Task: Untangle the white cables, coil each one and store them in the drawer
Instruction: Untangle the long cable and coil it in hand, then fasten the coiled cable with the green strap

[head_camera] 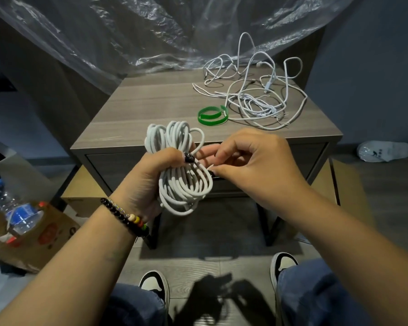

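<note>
Behind, on the surface [151,100], tangled cables [252,95] are waiting; left hand [151,170] is gripping the coil [181,170], right hand [250,161] is pinching its end, and loosening either could be letting loops spring apart

We hold both hands up in front of us, arms bent. Left hand [151,175] has fingers curled tight w/ palm up. Right hand [252,163] pinches w/ thumb & fingertips, knuckles up.

Water bottle [17,208] in cardboard box [45,234]
</note>
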A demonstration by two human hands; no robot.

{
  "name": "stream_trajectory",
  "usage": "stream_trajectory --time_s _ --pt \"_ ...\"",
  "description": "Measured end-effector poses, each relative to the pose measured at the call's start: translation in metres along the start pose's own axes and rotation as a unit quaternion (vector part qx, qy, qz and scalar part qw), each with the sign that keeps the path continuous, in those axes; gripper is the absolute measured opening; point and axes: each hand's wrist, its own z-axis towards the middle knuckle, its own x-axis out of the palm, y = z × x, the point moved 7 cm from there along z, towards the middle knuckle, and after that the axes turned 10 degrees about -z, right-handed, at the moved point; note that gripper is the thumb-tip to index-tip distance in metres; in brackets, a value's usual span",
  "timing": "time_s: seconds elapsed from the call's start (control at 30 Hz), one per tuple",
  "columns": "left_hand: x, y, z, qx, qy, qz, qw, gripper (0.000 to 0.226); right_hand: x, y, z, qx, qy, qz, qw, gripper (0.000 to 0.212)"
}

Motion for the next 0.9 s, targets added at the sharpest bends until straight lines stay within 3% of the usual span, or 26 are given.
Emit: stream_trajectory --time_s 0.2,0.43,0.57,0.63,0.73,0.9 --pt "-0.002 0.005 -0.002 -0.018 -0.060 0.032 0.998 0.027 -0.005 0.006 -0.002 -0.027 -0.002 -0.014 1.000 0.025" --pt "-0.003 0.005 -0.003 -0.031 -0.037 0.076 0.996 0.023 -0.009 0.011 -0.003 -0.049 -0.024 -0.045 0.997 0.036" --pt "-0.008 0.002 0.002 0.006 -0.056 0.103 0.993 0.030 -0.018 0.010 0.000 -0.060 -0.045 -0.088 0.993 0.029" --pt "-0.016 -0.003 0.004 0.023 -0.101 0.098 0.990 0.033 -0.026 0.003 0.005 -0.045 -0.058 -0.090 0.993 0.019" --pt "-0.029 -0.016 0.005 0.072 -0.184 0.094 0.976 0.015 -0.037 -0.015 0.020 -0.008 -0.077 -0.097 0.992 0.009" --pt "-0.040 -0.030 0.009 0.113 -0.215 0.046 0.969 0.022 -0.023 -0.059 0.054 0.065 -0.061 -0.123 0.988 0.015"
